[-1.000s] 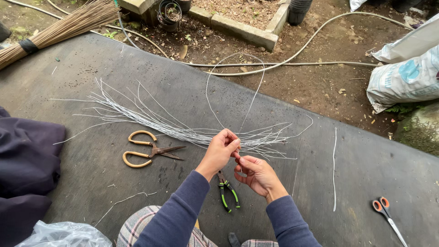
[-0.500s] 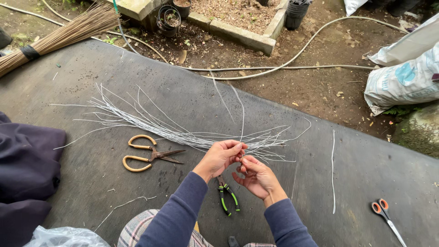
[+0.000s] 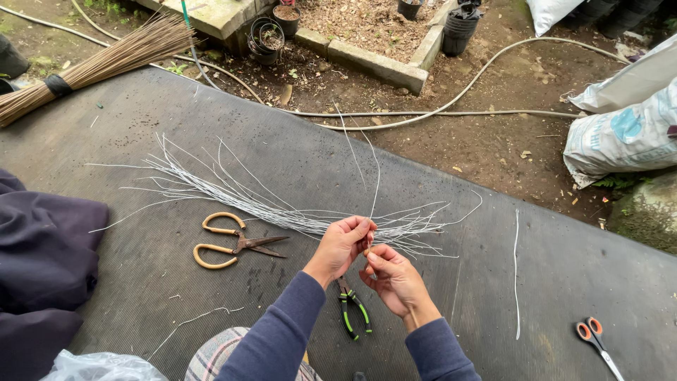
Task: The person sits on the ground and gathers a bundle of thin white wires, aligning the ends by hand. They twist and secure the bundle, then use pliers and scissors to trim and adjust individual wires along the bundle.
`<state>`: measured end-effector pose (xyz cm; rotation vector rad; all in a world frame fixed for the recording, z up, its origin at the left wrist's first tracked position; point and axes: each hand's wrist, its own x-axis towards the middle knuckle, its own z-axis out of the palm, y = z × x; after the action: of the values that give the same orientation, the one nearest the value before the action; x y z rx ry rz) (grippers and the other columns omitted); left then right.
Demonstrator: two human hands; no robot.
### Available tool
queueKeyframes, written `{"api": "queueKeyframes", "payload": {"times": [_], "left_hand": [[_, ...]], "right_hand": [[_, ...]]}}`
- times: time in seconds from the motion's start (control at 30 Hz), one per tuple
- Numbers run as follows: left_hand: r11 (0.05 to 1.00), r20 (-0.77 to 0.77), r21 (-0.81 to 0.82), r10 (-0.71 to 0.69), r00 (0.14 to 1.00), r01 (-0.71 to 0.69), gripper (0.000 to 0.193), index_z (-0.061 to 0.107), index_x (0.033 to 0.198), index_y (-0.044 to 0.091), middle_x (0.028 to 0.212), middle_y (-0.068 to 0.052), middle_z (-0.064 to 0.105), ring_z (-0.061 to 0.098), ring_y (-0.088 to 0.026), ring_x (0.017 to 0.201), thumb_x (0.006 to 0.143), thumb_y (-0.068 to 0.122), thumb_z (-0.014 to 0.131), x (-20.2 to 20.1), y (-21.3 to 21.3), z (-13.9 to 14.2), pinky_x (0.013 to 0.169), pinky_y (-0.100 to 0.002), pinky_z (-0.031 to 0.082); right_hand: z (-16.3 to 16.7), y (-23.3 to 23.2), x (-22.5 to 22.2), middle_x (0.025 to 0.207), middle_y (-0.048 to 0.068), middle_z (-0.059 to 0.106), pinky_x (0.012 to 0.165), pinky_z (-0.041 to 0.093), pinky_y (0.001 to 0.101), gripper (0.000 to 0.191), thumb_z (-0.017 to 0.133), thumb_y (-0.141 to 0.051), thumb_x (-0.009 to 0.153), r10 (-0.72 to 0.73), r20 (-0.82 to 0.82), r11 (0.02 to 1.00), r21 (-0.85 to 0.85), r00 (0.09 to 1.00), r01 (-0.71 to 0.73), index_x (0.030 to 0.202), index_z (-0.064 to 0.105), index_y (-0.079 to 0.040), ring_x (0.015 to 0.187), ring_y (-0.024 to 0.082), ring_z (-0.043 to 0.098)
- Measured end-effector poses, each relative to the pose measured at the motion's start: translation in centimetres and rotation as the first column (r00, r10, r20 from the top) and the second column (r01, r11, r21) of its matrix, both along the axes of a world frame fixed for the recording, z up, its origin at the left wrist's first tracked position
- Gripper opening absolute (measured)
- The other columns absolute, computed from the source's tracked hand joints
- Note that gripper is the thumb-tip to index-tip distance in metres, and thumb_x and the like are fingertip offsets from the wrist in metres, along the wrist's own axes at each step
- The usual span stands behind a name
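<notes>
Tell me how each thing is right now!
Left hand: pinching a thin wire.
Right hand: pinching the same wire.
Thin wire: bent upward in a loop.
Wire bundle: lying spread out.
Brass-handled scissors: blades closed.
Green-handled pliers: lying flat.

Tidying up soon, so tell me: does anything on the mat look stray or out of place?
One thin wire lies alone on the mat, apart from the bundle of wires; orange-handled scissors sit far off at the right edge.

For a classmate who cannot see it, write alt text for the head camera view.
Two hands, left hand and right hand, pinch a thin pale wire above a dark ribbed rubber mat. A spread bundle of pale wires, tan-handled scissors and green-handled pliers lie nearby.
</notes>
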<state>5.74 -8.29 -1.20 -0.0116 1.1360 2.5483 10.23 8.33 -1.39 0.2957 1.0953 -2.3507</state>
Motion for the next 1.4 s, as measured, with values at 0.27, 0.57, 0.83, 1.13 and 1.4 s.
{"api": "queueKeyframes", "payload": {"times": [0.27,0.57,0.83,1.13,1.4], "left_hand": [[0.983,-0.045,0.08,0.168,0.985,-0.165,0.018,0.068,0.099,0.002,0.082,0.0,0.063,0.057,-0.01,0.075,0.104,0.017,0.061,-0.4,-0.1,0.1,0.073,-0.024,0.049],[0.93,-0.15,-0.321,0.135,0.98,-0.177,0.02,0.068,0.103,0.002,0.079,0.003,0.062,0.057,-0.006,0.07,0.105,0.019,0.058,-0.8,0.3,0.7,0.065,-0.023,0.049],[0.927,-0.181,-0.313,0.157,0.971,-0.209,0.02,0.065,0.1,0.003,0.077,0.0,0.064,0.06,-0.008,0.069,0.107,0.019,0.056,1.0,2.6,0.1,0.065,-0.025,0.05],[0.958,0.014,-0.04,0.285,0.958,-0.284,0.018,0.062,0.102,0.0,0.078,-0.002,0.062,0.062,-0.012,0.07,0.107,0.016,0.054,3.3,4.5,-0.4,0.068,-0.028,0.054],[0.937,0.095,0.102,0.325,0.941,-0.334,0.016,0.059,0.105,0.0,0.08,-0.004,0.06,0.061,-0.015,0.075,0.106,0.014,0.053,0.7,1.5,-0.3,0.072,-0.03,0.054]], "right_hand": [[-0.4,-1.0,0.6,0.08,-0.001,0.066,0.072,0.053,0.0269,0.008,0.074,-0.011,0.091,0.02,-0.195,0.968,0.248,0.981,0.03,0.092,0.07,-0.004,0.072,0.01,0.061],[-1.8,-1.0,0.8,0.082,0.001,0.069,0.071,0.054,0.027,0.008,0.072,-0.009,0.091,-0.056,-0.269,0.913,0.375,0.962,0.158,0.094,0.071,-0.001,0.073,0.009,0.062],[2.2,1.6,1.8,0.076,0.0,0.067,0.066,0.051,0.025,0.009,0.071,-0.01,0.091,0.086,-0.328,0.751,0.642,0.941,0.155,0.09,0.07,-0.001,0.068,0.008,0.061],[7.5,1.9,5.7,0.063,0.001,0.066,0.057,0.05,0.0257,0.012,0.072,-0.014,0.087,0.224,-0.4,0.466,0.845,0.889,0.263,0.085,0.071,-0.002,0.059,0.007,0.059],[7.0,0.1,5.2,0.07,0.006,0.067,0.056,0.051,0.0289,0.013,0.072,-0.013,0.086,0.324,-0.496,0.419,0.839,0.805,0.348,0.087,0.069,0.0,0.056,0.011,0.061]]}}
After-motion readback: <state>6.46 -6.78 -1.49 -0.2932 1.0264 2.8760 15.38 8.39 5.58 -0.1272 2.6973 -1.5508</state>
